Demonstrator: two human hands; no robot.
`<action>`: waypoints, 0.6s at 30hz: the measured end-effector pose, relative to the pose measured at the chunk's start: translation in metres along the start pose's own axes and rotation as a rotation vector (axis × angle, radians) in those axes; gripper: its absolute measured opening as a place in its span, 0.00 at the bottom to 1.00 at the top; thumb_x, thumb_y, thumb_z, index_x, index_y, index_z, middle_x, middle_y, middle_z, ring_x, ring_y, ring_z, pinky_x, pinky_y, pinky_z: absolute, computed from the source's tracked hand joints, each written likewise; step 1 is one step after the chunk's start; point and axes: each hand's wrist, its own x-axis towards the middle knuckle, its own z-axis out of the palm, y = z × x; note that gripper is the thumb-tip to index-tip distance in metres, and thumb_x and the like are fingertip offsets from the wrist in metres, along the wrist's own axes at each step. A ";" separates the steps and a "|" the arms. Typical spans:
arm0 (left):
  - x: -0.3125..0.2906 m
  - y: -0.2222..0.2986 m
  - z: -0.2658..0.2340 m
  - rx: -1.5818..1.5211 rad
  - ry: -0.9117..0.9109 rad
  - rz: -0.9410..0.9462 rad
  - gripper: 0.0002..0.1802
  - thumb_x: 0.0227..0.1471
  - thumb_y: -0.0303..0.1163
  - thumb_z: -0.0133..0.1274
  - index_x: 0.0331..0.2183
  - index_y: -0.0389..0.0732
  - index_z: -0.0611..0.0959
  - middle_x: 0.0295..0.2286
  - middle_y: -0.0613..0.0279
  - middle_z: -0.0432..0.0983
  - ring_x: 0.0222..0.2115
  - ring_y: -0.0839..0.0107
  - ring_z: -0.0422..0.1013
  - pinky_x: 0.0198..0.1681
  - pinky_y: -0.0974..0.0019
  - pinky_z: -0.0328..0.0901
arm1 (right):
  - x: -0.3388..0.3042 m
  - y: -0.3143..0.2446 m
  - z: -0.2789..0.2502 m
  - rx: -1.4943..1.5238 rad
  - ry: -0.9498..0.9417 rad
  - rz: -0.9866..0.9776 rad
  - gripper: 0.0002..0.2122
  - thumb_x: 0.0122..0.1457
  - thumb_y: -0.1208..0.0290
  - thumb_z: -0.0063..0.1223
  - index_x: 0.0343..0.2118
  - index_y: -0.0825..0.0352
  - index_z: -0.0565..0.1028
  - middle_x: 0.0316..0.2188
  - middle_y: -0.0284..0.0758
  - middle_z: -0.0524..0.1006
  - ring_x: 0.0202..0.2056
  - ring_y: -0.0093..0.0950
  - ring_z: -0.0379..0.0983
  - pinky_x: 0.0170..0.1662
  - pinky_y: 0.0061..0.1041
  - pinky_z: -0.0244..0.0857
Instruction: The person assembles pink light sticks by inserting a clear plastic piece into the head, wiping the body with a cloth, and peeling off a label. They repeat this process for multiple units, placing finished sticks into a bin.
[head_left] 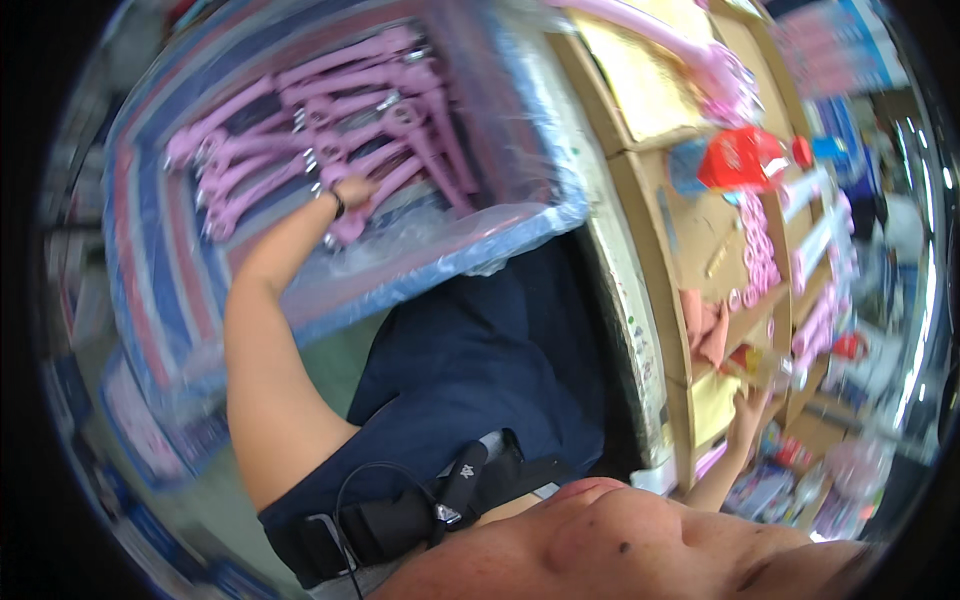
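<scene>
My left hand, with a dark band on its wrist, reaches into a plastic-lined, striped bin. Its blurred fingers look curled round a long pink plastic handle. Around it lies a pile of similar pink handles with ring-shaped ends and shiny metal bits. Off to the right, my right hand is stretched over the workbench with its fingers apart. It is beside a clear bottle with a yellow and red label; whether it touches the bottle is hard to see.
Cardboard trays line the bench, holding a red pouch, pink rings, an orange cloth and a yellow sheet. A pink part in clear wrap lies at the far end. Plastic bags lie further right.
</scene>
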 end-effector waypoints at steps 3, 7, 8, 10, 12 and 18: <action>0.050 -0.029 0.049 0.141 -0.181 0.129 0.25 0.52 0.47 0.42 0.17 0.39 0.80 0.15 0.54 0.74 0.16 0.61 0.70 0.26 0.56 0.64 | -0.007 -0.041 0.046 0.180 0.065 0.098 0.34 0.52 0.75 0.56 0.61 0.61 0.51 0.52 0.32 0.65 0.51 0.28 0.63 0.54 0.32 0.56; 0.071 -0.016 0.106 0.062 -0.436 0.215 0.21 0.53 0.48 0.48 0.27 0.38 0.78 0.20 0.62 0.74 0.21 0.72 0.72 0.24 0.68 0.65 | 0.018 -0.062 0.073 0.192 0.486 0.241 0.30 0.52 0.66 0.61 0.56 0.56 0.58 0.51 0.30 0.66 0.49 0.28 0.65 0.48 0.36 0.59; 0.069 -0.012 0.115 -0.058 -0.493 0.176 0.20 0.53 0.47 0.49 0.30 0.37 0.77 0.22 0.62 0.75 0.22 0.72 0.72 0.25 0.69 0.66 | 0.024 -0.063 0.076 0.167 0.530 0.217 0.29 0.52 0.65 0.61 0.55 0.57 0.58 0.51 0.30 0.67 0.49 0.28 0.65 0.47 0.37 0.59; 0.066 -0.005 0.125 0.098 -0.516 0.286 0.20 0.52 0.45 0.52 0.34 0.35 0.75 0.24 0.60 0.74 0.23 0.72 0.72 0.25 0.71 0.66 | 0.032 -0.065 0.078 0.182 0.547 0.175 0.30 0.51 0.65 0.61 0.55 0.57 0.59 0.50 0.31 0.68 0.49 0.29 0.65 0.46 0.38 0.59; 0.061 -0.007 0.127 0.031 -0.523 0.308 0.20 0.52 0.44 0.52 0.31 0.34 0.76 0.23 0.60 0.75 0.22 0.72 0.72 0.25 0.70 0.66 | 0.036 -0.065 0.081 0.150 0.554 0.182 0.28 0.52 0.64 0.61 0.54 0.56 0.59 0.49 0.31 0.68 0.49 0.28 0.66 0.44 0.37 0.63; 0.061 -0.015 0.118 -0.027 -0.364 0.163 0.22 0.54 0.47 0.45 0.21 0.38 0.78 0.17 0.60 0.74 0.16 0.71 0.69 0.19 0.66 0.63 | 0.032 -0.051 0.080 -0.037 0.468 0.155 0.32 0.52 0.67 0.60 0.58 0.58 0.55 0.48 0.32 0.69 0.46 0.26 0.68 0.46 0.28 0.64</action>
